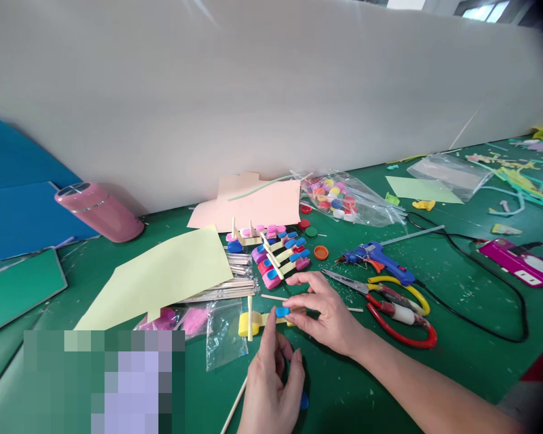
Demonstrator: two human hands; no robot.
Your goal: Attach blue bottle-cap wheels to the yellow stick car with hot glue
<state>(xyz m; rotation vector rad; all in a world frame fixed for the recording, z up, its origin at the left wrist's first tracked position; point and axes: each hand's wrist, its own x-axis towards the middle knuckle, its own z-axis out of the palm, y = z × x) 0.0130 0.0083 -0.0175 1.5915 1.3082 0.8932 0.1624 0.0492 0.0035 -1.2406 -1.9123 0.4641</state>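
A small craft piece lies before me on the green table, with a yellow block [243, 324], a pale crosswise stick [250, 328] and a flat strip running right. On that strip sits a small blue oval piece [282, 312]. My right hand [330, 313] comes from the right, its thumb and fingertips closed at the blue oval's edge. My left hand [271, 377] has its index finger stretched to the oval's near side; its thumb is apart and the other fingers are curled. Another blue bit [304, 400] shows partly from behind the left hand.
Several similar colourful pieces [280, 259] stand beyond my hands. Scissors [398, 307], a blue glue gun [380, 259] with its cord, and a bag of coloured caps [335, 196] lie rightward. Yellow paper [163, 271], bundled sticks [226, 289] and a pink bottle [99, 211] are leftward.
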